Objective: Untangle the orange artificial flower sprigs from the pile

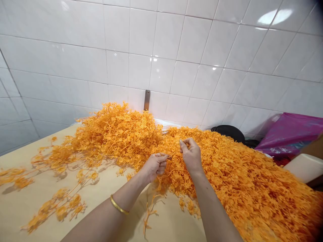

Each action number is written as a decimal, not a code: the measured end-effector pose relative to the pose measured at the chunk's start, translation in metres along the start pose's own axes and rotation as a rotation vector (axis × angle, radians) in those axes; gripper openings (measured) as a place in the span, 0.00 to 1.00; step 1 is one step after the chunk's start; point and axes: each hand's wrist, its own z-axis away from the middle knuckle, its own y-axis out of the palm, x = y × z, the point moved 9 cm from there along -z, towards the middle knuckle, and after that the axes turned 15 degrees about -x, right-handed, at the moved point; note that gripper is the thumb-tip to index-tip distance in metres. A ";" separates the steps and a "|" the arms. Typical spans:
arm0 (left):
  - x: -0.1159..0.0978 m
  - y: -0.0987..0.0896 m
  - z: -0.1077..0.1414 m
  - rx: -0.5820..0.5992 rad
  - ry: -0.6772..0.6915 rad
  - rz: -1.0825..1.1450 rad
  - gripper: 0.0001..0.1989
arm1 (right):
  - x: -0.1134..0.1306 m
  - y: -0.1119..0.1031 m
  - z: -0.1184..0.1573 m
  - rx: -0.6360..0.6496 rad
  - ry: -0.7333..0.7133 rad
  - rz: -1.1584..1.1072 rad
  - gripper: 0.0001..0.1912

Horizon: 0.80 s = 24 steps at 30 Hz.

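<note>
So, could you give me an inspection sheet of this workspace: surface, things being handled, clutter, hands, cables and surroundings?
Surface: smooth tan tabletop, partly covered.
Job's things: big heap of orange, plastic-looking flower sprigs; loose orange flower sprigs lie at left.
Clutter: shiny purple plastic bag, flat round black objects and white block-shaped object, beyond the heap at right.
Left hand: fingers curled, seemingly pinching a thin orange stem; gold-coloured bracelet on the forearm.
Right hand: thumb and forefinger close together over the heap; grip unclear.
Cables: nothing seen.
Surroundings: glossy white tiled wall; narrow brown upright strip against it.
</note>
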 end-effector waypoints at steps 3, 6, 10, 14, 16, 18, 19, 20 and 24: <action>-0.007 0.013 0.006 0.035 0.039 -0.017 0.10 | -0.012 -0.016 -0.005 -0.179 0.085 -0.105 0.12; -0.011 0.028 0.011 0.051 0.067 -0.014 0.12 | -0.020 -0.026 -0.006 -0.356 0.149 -0.216 0.12; -0.012 0.038 0.014 0.051 0.077 0.004 0.11 | -0.033 -0.032 -0.011 -0.458 0.258 -0.348 0.14; -0.004 0.019 0.007 -0.052 0.028 -0.040 0.07 | -0.053 -0.068 -0.027 -0.565 0.414 -0.394 0.17; 0.002 0.007 0.001 -0.094 -0.015 -0.056 0.06 | -0.058 -0.088 -0.034 -0.591 0.443 -0.379 0.17; 0.005 0.001 -0.004 -0.096 -0.024 -0.072 0.06 | -0.060 -0.096 -0.037 -0.579 0.460 -0.370 0.16; 0.006 0.001 -0.005 -0.089 -0.020 -0.092 0.07 | -0.060 -0.095 -0.036 -0.563 0.469 -0.371 0.15; 0.007 0.001 -0.006 -0.085 -0.011 -0.119 0.07 | -0.058 -0.089 -0.035 -0.533 0.475 -0.378 0.15; 0.003 0.000 -0.006 -0.094 0.025 -0.195 0.10 | -0.043 -0.054 -0.028 -0.346 0.435 -0.376 0.16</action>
